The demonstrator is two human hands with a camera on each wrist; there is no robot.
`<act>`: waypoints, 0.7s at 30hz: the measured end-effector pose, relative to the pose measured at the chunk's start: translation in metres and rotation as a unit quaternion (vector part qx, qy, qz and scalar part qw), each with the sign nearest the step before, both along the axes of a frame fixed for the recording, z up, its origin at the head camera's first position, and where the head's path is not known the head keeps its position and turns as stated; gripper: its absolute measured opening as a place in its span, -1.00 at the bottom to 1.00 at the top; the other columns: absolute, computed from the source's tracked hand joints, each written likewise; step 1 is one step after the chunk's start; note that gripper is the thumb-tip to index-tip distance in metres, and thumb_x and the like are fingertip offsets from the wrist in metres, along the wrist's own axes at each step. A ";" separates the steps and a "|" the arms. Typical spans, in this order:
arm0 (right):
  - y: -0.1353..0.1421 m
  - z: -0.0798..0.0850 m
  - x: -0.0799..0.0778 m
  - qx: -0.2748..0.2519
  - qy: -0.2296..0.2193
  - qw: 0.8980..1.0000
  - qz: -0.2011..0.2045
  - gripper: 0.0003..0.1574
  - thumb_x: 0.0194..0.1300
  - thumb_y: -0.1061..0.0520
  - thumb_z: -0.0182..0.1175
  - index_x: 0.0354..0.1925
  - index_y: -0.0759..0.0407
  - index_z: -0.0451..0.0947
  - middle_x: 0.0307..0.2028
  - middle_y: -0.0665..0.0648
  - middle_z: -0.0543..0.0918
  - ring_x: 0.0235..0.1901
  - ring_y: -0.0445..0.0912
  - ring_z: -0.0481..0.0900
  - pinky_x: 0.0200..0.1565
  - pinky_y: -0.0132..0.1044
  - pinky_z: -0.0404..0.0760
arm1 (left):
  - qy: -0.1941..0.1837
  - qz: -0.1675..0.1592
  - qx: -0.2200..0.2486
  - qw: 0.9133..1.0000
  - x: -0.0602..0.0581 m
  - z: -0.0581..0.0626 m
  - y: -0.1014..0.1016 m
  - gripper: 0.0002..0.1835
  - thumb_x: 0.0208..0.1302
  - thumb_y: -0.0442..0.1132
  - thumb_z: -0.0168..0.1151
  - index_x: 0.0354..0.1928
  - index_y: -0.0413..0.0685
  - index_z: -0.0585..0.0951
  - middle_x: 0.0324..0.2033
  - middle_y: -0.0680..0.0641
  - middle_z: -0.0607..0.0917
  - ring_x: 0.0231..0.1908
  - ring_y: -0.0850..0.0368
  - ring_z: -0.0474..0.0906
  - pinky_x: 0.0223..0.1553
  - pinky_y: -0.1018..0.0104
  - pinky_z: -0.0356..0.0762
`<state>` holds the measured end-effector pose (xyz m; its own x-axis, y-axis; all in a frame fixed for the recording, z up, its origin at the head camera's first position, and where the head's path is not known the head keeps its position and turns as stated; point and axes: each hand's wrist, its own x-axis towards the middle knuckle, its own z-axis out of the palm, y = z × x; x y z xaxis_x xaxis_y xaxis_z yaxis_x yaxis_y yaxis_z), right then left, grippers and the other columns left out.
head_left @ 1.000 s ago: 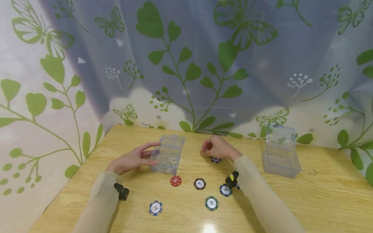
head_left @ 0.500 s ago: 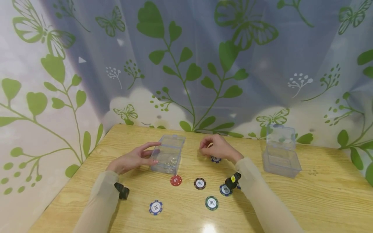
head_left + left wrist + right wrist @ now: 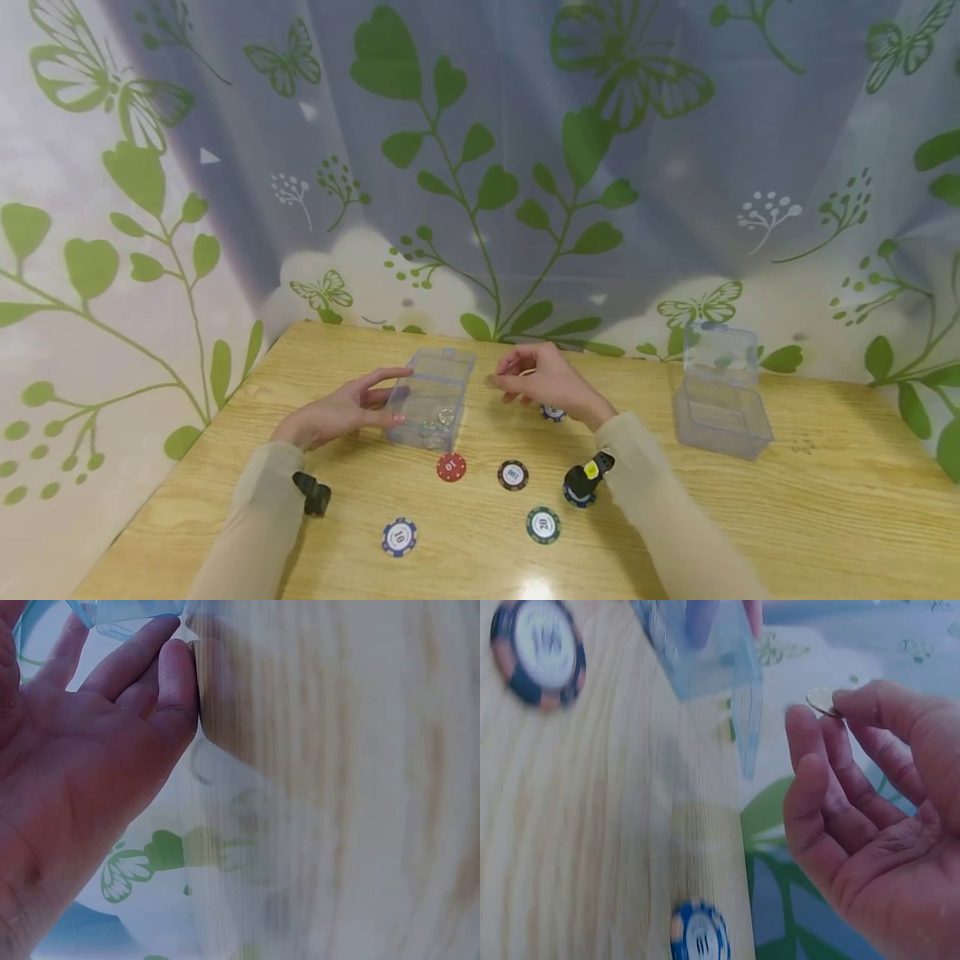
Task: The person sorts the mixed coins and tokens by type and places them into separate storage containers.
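Observation:
In the head view, a clear plastic box (image 3: 442, 364) with its lid folded back stands left of centre, several gold-coloured coins (image 3: 446, 417) inside. My left hand (image 3: 337, 412) holds the box's left side, thumb near the front and fingers farther back. My right hand (image 3: 551, 379) is in the air to the right of the box. Between its thumb and fingertips it pinches a gold-coloured coin (image 3: 821, 700), plainest in the right wrist view. Beneath that hand lies a blue chip (image 3: 553, 413), partly covered.
Chips lie on the wooden table (image 3: 315, 567): red (image 3: 452, 467), black (image 3: 513, 475), green (image 3: 543, 525) and blue (image 3: 399, 537). Another blue chip (image 3: 581, 498) is partly behind the right wrist camera. A second open clear box (image 3: 723, 429) stands at the right. A patterned curtain (image 3: 480, 250) hangs behind.
My right hand has lifted slightly and shifted left towards the near box, carrying the coin. The left hand and both boxes have stayed in place.

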<state>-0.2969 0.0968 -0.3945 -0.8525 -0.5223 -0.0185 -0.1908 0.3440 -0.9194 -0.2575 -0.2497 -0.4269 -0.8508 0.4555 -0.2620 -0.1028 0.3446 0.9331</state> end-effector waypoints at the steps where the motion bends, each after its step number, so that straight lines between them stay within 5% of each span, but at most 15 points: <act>1: -0.004 0.001 0.002 -0.003 -0.003 1.000 -0.002 -0.83 0.37 0.05 0.36 -0.17 0.10 0.65 -0.12 0.43 0.69 -0.16 0.31 0.75 -0.26 0.06 0.69 | 0.000 0.001 -0.002 1.000 0.000 0.000 0.000 -0.06 0.33 -0.13 0.42 0.62 0.21 0.10 0.62 -0.20 0.06 0.62 -0.23 -0.07 0.51 -0.29 0.09; 10: -0.039 0.003 0.019 -0.019 -0.002 1.000 -0.012 -0.89 0.34 0.12 0.38 -0.19 0.11 0.67 -0.31 0.11 0.72 -0.28 0.26 0.78 -0.37 -0.07 0.66 | -0.004 0.001 -0.002 1.000 0.000 0.001 0.000 -0.07 0.32 -0.15 0.43 0.61 0.18 0.11 0.61 -0.28 0.05 0.60 -0.28 -0.04 0.50 -0.30 0.11; 21: -0.059 -0.004 0.030 -0.019 0.035 0.998 -0.039 -0.92 0.33 0.12 0.39 -0.24 0.10 0.69 -0.36 0.10 0.72 -0.43 0.16 0.76 -0.43 -0.06 0.67 | -0.013 0.002 -0.015 1.000 -0.002 0.005 0.002 -0.09 0.32 -0.14 0.43 0.59 0.24 0.14 0.60 -0.30 0.09 0.59 -0.29 0.00 0.50 -0.35 0.07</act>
<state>-0.2665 0.0376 -0.3988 -0.8891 -0.4537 0.0605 -0.2289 0.3262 -0.9172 -0.2592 -0.2472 -0.4223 -0.8451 0.4437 -0.2982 -0.1288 0.3723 0.9191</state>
